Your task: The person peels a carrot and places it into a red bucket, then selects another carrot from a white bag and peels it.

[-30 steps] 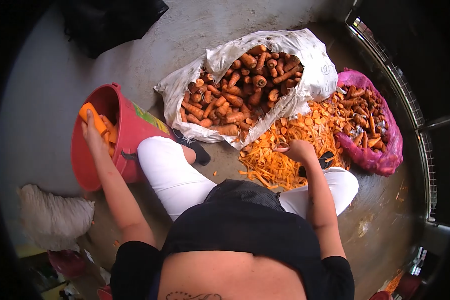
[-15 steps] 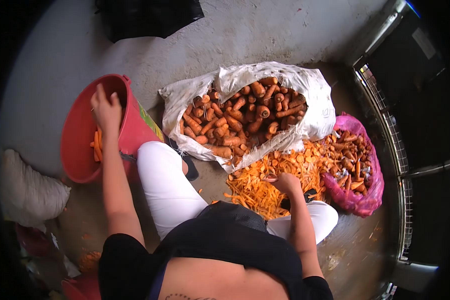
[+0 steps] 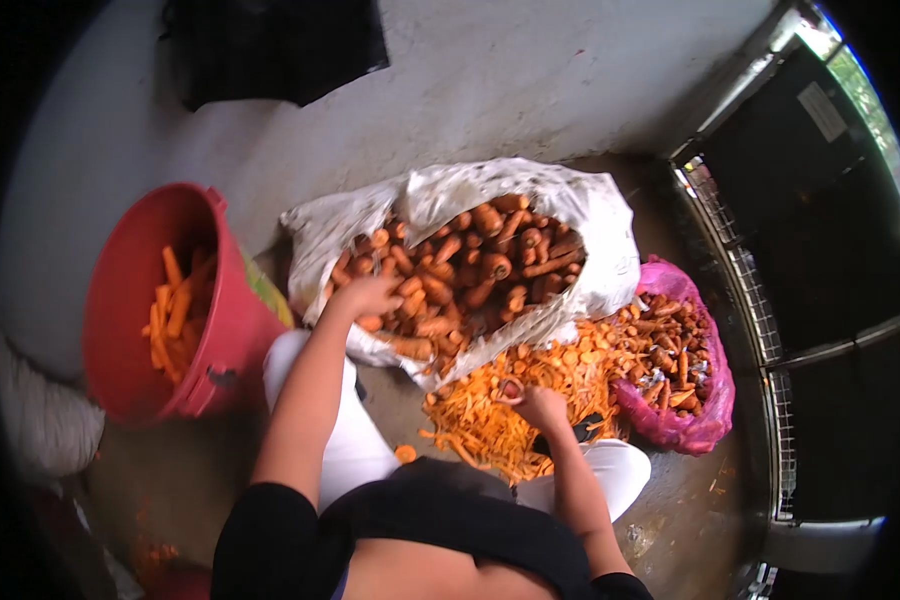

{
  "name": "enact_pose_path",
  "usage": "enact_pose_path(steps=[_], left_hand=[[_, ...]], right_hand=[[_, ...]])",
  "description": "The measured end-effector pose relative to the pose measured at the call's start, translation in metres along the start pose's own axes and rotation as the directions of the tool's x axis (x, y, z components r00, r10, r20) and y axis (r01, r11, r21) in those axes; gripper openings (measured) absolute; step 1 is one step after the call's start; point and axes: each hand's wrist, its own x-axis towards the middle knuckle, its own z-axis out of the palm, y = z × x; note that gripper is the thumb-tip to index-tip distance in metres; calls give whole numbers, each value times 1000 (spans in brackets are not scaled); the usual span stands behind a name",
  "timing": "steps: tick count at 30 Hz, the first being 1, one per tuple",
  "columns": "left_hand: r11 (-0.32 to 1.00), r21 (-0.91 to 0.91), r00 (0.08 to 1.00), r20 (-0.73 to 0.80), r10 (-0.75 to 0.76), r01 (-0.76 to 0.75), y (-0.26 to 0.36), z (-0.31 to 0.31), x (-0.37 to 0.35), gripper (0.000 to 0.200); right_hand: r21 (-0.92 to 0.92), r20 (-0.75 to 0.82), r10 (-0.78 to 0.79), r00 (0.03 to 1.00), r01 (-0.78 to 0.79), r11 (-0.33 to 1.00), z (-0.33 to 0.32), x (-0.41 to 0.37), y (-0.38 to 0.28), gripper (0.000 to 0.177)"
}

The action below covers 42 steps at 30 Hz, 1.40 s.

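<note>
Half a second back the left hand [image 3: 368, 296] was down in the red bucket [image 3: 120, 370]. Now it has swung right across the knee to the white sack [image 3: 600, 250]. It lies palm down on the unpeeled carrots [image 3: 470, 270] at the near edge of the sack, fingers curled into them. The picture is a little smeared there, so I cannot tell whether it has closed on one or only rests on the pile.

The bucket stands alone at the left, with a clutch of peeled carrots [image 3: 173, 312] lying inside it, bright orange against the red wall.

The right hand [image 3: 540, 407] has hardly shifted. It hangs over the heap of peelings [image 3: 560, 375] on the floor between the sack and the pink bag [image 3: 685, 432], fist closed round a small tool [image 3: 512, 390] whose looped end pokes out past the thumb. It looks like a peeler, though it is too small to be sure.

To my eye one carrot is finished and in the bucket, and the free hand is back among the dirty ones. The sack looks nearly full, so much of the work seems left.
</note>
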Motion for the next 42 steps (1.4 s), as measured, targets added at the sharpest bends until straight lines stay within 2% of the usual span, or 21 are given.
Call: enact_pose_path(steps=[2,5,9,12,13,14,15,16,19,22,23,24,26,28,31,34,36,38,40,41,42], left_hand=[[925,325,890,337,-309,198,18,-10,4,59],[994,22,977,182,-110,108,22,-18,16,62],[994,-107,998,-63,17,-24,44,-35,24,62],[997,19,995,66,-77,76,45,-36,27,59],[998,47,997,59,-53,50,39,-30,29,57],[990,113,989,117,-95,82,34,-24,33,58],[989,120,984,148,-101,84,37,-27,31,58],[989,125,977,182,-107,85,40,-30,30,58],[998,27,989,129,-67,65,45,-39,28,48],[997,17,992,96,-77,76,40,-43,28,45],[996,29,991,97,-91,88,38,-44,29,45],[996,39,991,106,-86,82,35,-41,31,48],[996,57,989,125,-80,73,29,-33,33,57],[997,29,986,147,-78,75,27,-33,30,55],[994,6,976,192,-104,105,33,-43,24,53],[996,6,981,171,-94,95,26,-37,24,51],[996,10,984,157,-84,83,26,-36,24,49],[997,12,984,162,-79,78,27,-36,25,48],[998,8,985,160,-68,68,28,-37,26,46],[997,10,984,162,-71,71,28,-38,27,46],[997,11,984,161,-75,74,29,-38,27,46]], right_hand=[[42,-4,59,998,-58,997,8,9,0,50],[217,-76,111,991,-92,972,4,18,-9,46],[581,-60,234,970,-156,798,3,52,-11,39],[799,-133,299,945,-76,597,-11,90,-21,36],[810,-154,317,936,-65,583,-13,110,-22,36],[715,-233,303,924,-48,698,-7,140,-13,31],[774,-209,337,918,-55,631,-18,161,-16,28],[792,-360,341,868,92,603,-22,186,-19,27],[796,-388,423,819,67,601,-61,250,-22,34],[890,-372,541,754,124,440,-108,283,-41,32],[909,-279,549,788,33,415,-113,302,-32,36],[836,-464,495,735,177,520,-93,338,-9,36],[763,-423,518,744,-16,646,-109,360,-5,37],[773,-493,571,656,30,633,-95,400,16,43],[925,-300,580,757,81,372,-107,411,13,70],[969,-234,566,791,142,202,-116,407,-8,88],[909,-311,497,810,100,405,-108,429,2,103],[900,-248,526,813,-7,436,-102,443,4,84],[800,-126,631,765,-298,521,-108,446,1,68],[830,-204,658,725,-228,508,-104,445,-4,53],[840,-208,660,722,-214,499,-97,450,2,54]])
